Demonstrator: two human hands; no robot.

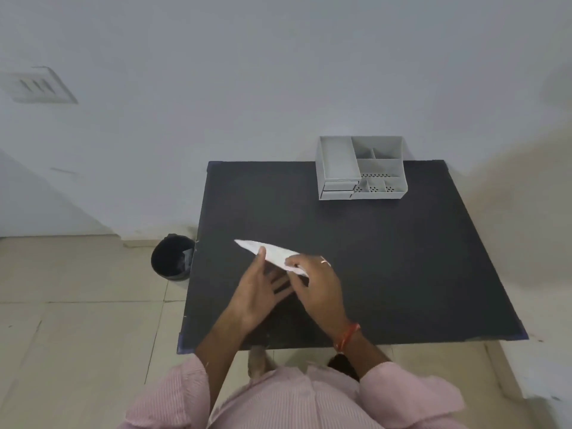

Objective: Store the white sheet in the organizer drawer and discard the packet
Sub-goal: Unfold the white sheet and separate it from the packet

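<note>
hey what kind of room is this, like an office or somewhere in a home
Probably a plain office or study corner: a black table against a bare wall, a grey desk organizer on it, and a small black bin on the tiled floor beside it.

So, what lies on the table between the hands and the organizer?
Nothing. In the head view, the black table is bare from the hands and their white sheet to the grey organizer.

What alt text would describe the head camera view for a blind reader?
Both hands, the left hand and right hand, hold a flat white packet above a black table. A grey organizer stands at the far edge; a black bin sits on the floor left.
</note>
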